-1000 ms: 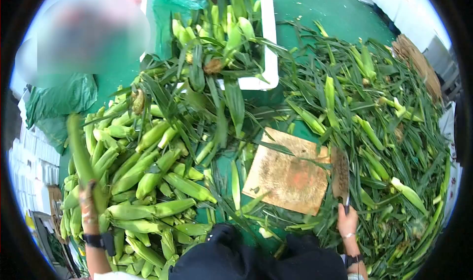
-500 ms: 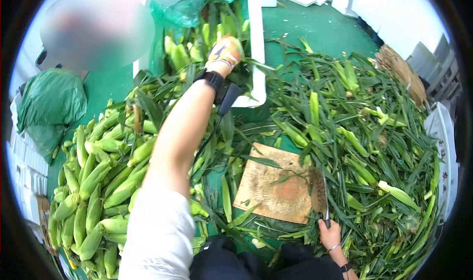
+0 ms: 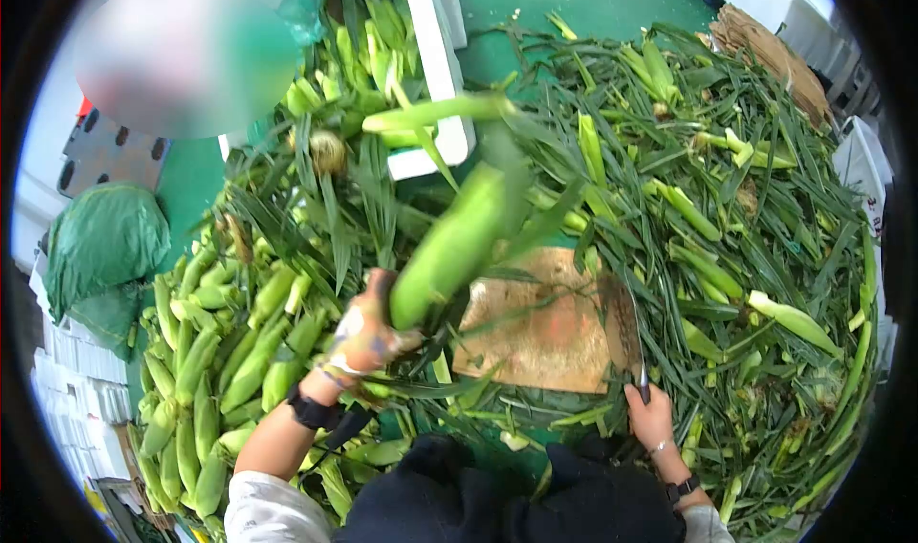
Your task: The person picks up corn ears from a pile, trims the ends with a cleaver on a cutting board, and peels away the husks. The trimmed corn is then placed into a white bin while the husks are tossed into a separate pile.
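Farthest left of the left hand, beyond the heap, are stacked white slabs (image 3: 76, 380), too many and too small to count, with one green sack (image 3: 105, 242) above them and one grey panel (image 3: 110, 156) with dark holes behind that. Just left of the left hand spreads one heap of green corn ears (image 3: 206, 366), dozens overlapping, so no exact count is possible. Ahead of that hand stands one white box (image 3: 435, 55), with several ears and one crumpled green plastic bag (image 3: 316, 8) at its far end.

The left hand (image 3: 368, 333) is curled around the lower end of one ear of corn (image 3: 449, 242), raised and slanting away to the right, its upper end motion-blurred with leaves trailing. Between the hands, one square, stained cutting board (image 3: 535, 328) lies amid leaf scraps, and two dark-clad legs (image 3: 459, 495) show nearer the body. The right hand (image 3: 652, 414) is closed around the handle of one knife (image 3: 626, 328), its broad blade pointing away along the board's right edge; whether they touch I cannot tell.

Right of the right hand sprawls a bank of leaves (image 3: 708, 256) with several pale stalks. Beyond it are one brown slab (image 3: 770, 60) and one white container (image 3: 861, 165). Green floor (image 3: 531, 46) shows ahead of both hands.
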Available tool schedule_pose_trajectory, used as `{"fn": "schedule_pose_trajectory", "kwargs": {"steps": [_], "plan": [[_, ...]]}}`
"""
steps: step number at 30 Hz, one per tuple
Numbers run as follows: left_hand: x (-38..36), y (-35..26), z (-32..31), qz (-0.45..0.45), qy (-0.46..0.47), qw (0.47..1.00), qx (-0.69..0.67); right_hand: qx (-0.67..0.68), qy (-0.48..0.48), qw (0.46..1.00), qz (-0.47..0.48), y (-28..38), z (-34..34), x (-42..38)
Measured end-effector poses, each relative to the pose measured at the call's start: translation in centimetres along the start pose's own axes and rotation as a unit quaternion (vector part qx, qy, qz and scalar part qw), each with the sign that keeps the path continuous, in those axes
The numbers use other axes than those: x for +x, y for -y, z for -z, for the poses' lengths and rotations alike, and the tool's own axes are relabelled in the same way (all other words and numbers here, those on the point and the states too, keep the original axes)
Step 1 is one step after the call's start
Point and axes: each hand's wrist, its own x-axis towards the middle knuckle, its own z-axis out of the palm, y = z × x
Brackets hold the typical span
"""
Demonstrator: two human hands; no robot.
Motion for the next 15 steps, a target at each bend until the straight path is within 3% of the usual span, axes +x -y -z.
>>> {"fn": "schedule_pose_trajectory", "kwargs": {"steps": [2,3,5,7,9,11,13,14,15], "plan": [[-0.8,1.2,-4.1,0.015,0.112,0.992,0.051,-0.002,-0.020,1.000,0.017,1.6,0.1,0.1],[-0.6,0.6,-5.7,-0.052,0.110,0.987,0.105,-0.005,-0.040,0.999,0.025,3.1,0.1,0.4],[0.0,4.7,-11.9,-0.094,0.096,0.979,0.151,-0.072,-0.097,0.988,0.101,7.9,1.1,0.6],[0.3,5.2,-13.2,-0.074,0.081,0.979,0.170,-0.031,-0.145,0.976,0.159,11.8,2.5,0.8],[-0.2,4.4,-12.1,-0.067,0.078,0.981,0.162,0.052,-0.190,0.947,0.254,15.4,3.5,0.6],[-0.8,4.8,-11.6,-0.031,0.087,0.984,0.150,0.184,-0.182,0.907,0.331,18.9,3.1,-0.4],[-1.1,5.3,-11.5,-0.010,0.109,0.982,0.157,0.343,-0.122,0.863,0.351,17.3,0.5,0.0],[-1.2,5.5,-11.4,0.008,0.132,0.978,0.163,0.226,-0.135,0.899,0.351,13.2,-1.4,0.8],[-1.4,5.4,-11.1,0.009,0.128,0.978,0.165,-0.019,-0.106,0.946,0.307,10.2,-2.4,0.7]]}}
